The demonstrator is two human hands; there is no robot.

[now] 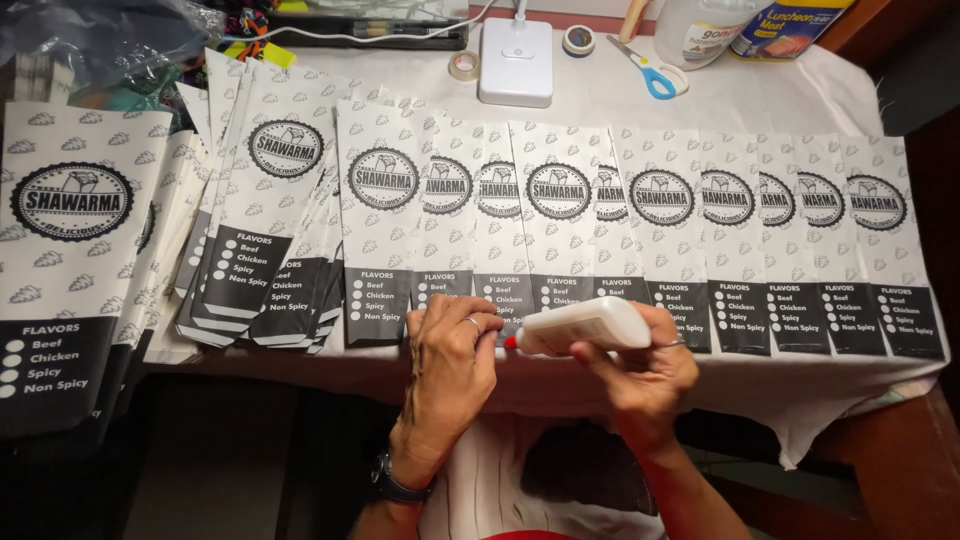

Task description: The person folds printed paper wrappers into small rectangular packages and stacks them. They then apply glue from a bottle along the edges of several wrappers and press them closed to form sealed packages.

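My right hand [645,375] grips a white glue bottle [585,326] held sideways, its red tip pointing left. My left hand [450,355], a ring on one finger and a watch on the wrist, has its fingers at that red tip [510,342]. Both hands hover over the near edge of a row of overlapping white paper bags [560,210] with black round emblems and black bottom bands, laid side by side on the white-covered table [760,100].
Stacks of the same bags lie fanned at the left [260,200] and far left [70,250]. At the back stand a white lamp base [516,62], tape rolls [463,66], blue-handled scissors [648,72], a plastic jug [695,30] and a box [790,25].
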